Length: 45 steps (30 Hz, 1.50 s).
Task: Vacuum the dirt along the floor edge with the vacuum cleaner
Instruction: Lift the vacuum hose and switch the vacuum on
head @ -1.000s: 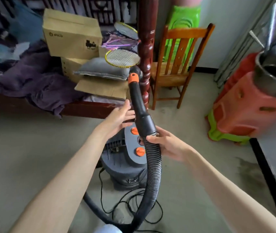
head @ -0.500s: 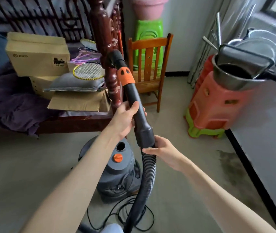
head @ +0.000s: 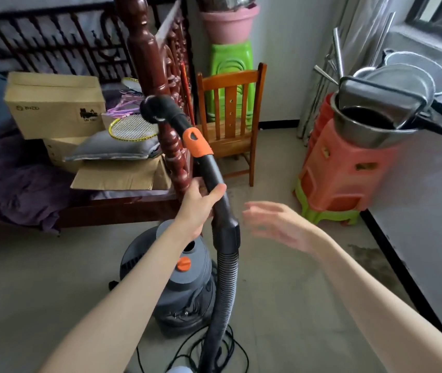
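Grey floor runs to the dirty right wall edge. My left hand grips the wand; my right hand has just let go, fingers spread and blurred. Vacuum sits below, nozzle raised, sweeping not begun.

One head-worn wide-angle view, looking forward and down.

I'm seeing from the person's head height: both forearms reach in from the bottom edge, the vacuum cleaner stands close below, and the floor runs out to the bed and wooden chair ahead.
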{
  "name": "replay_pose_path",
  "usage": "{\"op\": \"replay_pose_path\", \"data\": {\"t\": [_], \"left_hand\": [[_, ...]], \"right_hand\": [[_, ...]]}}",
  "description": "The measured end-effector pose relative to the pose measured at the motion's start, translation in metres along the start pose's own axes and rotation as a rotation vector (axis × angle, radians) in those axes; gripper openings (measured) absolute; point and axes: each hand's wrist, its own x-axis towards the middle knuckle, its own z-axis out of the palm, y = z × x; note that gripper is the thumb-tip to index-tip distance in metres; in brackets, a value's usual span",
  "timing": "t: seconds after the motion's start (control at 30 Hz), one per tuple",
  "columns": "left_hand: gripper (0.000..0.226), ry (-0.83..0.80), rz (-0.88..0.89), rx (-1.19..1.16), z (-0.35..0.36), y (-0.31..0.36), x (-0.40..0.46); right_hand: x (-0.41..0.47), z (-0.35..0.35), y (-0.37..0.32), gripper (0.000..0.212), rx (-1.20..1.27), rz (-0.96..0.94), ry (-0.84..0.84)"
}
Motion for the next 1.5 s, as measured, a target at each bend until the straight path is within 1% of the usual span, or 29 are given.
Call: {"op": "replay_pose_path", "data": {"t": [0.07,0.1,0.17,0.23,0.27,0.33,0.4,0.53,0.63,0.67,0.73,0.8,0.9,1.0,1.07,1.2,1.3,1.4,1.5], "left_hand": [[0.031,-0.044,0.038,0.136,0.008,-0.01,-0.002],[0.035,-0.071,0.058,0.232,0.013,-0.016,-0.004],[0.038,-0.154,0.08,0.387,0.024,-0.03,-0.009],[0.032,-0.234,0.082,0.508,0.037,-0.044,-0.013],[0.03,-0.255,0.069,0.548,0.043,-0.05,-0.015],[0.03,-0.284,0.051,0.611,0.054,-0.063,-0.017],[0.033,-0.305,0.035,0.648,0.063,-0.076,-0.018],[0.031,-0.363,-0.032,0.656,0.068,-0.094,-0.011],[0.027,-0.453,-0.114,0.62,0.046,-0.109,-0.002],[0.026,-0.462,-0.138,0.65,0.033,-0.116,0.002],[0.025,-0.466,-0.177,0.784,0.001,-0.131,0.011],[0.026,-0.427,-0.2,0.905,-0.035,-0.148,0.023],[0.026,-0.307,-0.232,1.004,-0.088,-0.171,0.04],[0.029,-0.176,-0.197,1.156,-0.139,-0.196,0.062],[0.032,-0.143,-0.159,1.248,-0.165,-0.211,0.077],[0.035,-0.205,-0.043,1.305,-0.196,-0.241,0.102],[0.034,-0.263,0.014,1.296,-0.204,-0.258,0.107],[0.042,-0.321,0.091,1.292,-0.208,-0.273,0.111],[0.046,-0.315,0.186,1.309,-0.209,-0.284,0.117]], "right_hand": [[0.006,-0.007,-0.014,0.039,0.013,-0.12,0.229],[0.008,-0.009,-0.023,0.038,-0.001,-0.167,0.285],[0.012,-0.01,-0.036,0.034,-0.069,-0.236,0.292],[0.015,-0.011,-0.042,0.036,-0.192,-0.256,0.277],[0.016,-0.012,-0.042,0.035,-0.262,-0.247,0.31],[0.02,-0.014,-0.036,0.028,-0.3,-0.217,0.402],[0.024,-0.015,-0.022,0.028,-0.218,-0.197,0.472],[0.03,-0.015,-0.001,0.026,-0.168,-0.247,0.607],[0.037,-0.025,0.02,0.019,-0.186,-0.205,0.729],[0.04,-0.029,0.029,0.018,-0.195,-0.185,0.76],[0.047,-0.031,0.051,0.02,-0.201,-0.154,0.805],[0.058,-0.028,0.074,0.02,-0.223,-0.116,0.82],[0.081,-0.018,0.107,0.02,-0.26,-0.031,0.778],[0.109,-0.008,0.143,0.02,-0.341,0.064,0.744],[0.125,0.0,0.169,0.018,-0.361,0.112,0.721],[0.154,0.014,0.207,0.02,-0.389,0.154,0.719],[0.172,0.022,0.224,0.019,-0.321,0.163,0.749],[0.183,0.031,0.239,0.02,-0.284,0.173,0.746],[0.191,0.038,0.253,0.02,-0.249,0.195,0.753]]}}
